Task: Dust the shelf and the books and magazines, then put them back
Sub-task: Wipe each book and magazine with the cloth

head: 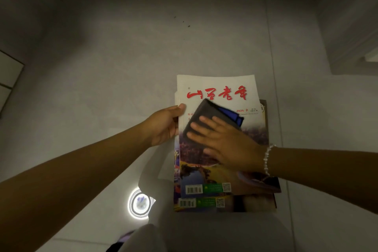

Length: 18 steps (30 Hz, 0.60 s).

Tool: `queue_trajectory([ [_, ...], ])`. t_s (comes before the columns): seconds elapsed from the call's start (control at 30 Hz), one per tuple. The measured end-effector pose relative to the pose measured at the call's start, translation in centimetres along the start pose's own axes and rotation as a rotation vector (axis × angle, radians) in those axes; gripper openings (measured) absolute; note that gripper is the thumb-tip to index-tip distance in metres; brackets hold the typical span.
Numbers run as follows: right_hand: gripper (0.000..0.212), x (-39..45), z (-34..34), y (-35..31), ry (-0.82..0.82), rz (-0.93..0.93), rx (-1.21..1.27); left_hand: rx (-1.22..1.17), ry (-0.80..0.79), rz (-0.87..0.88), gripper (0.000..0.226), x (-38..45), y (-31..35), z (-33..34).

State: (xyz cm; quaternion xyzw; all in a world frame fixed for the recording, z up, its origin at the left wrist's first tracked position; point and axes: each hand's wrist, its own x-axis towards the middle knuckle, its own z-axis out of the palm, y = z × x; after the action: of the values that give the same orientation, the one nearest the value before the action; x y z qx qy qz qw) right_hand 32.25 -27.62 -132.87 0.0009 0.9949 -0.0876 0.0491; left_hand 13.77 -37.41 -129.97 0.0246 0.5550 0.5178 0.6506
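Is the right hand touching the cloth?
Touching. The head view shows the right hand lying flat on the dark cloth, fingers straight, pressing it onto the magazine.

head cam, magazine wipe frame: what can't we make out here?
- Stack under the top magazine: count and titles hidden by it.
- Cover middle: hidden by cloth and right hand.
- Left hand fingers: tucked under the magazine edge.
- Shelf: not in view.
- Small print by the barcode: too small.
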Motion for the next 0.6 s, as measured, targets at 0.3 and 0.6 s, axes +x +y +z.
queue_trajectory([
  [0.3, 0.050, -0.6, 0.7, 1.0, 0.084, -0.009, -0.095, 0.038, 0.032, 0.041, 0.027, 0.3, -0.6, 0.0],
  [0.6, 0.051, 0.5, 0.0, 2.4, 0.037, -0.072, -0.098, -0.086, 0.221, 0.118, 0.028, 1.0, 0.1, 0.7],
])
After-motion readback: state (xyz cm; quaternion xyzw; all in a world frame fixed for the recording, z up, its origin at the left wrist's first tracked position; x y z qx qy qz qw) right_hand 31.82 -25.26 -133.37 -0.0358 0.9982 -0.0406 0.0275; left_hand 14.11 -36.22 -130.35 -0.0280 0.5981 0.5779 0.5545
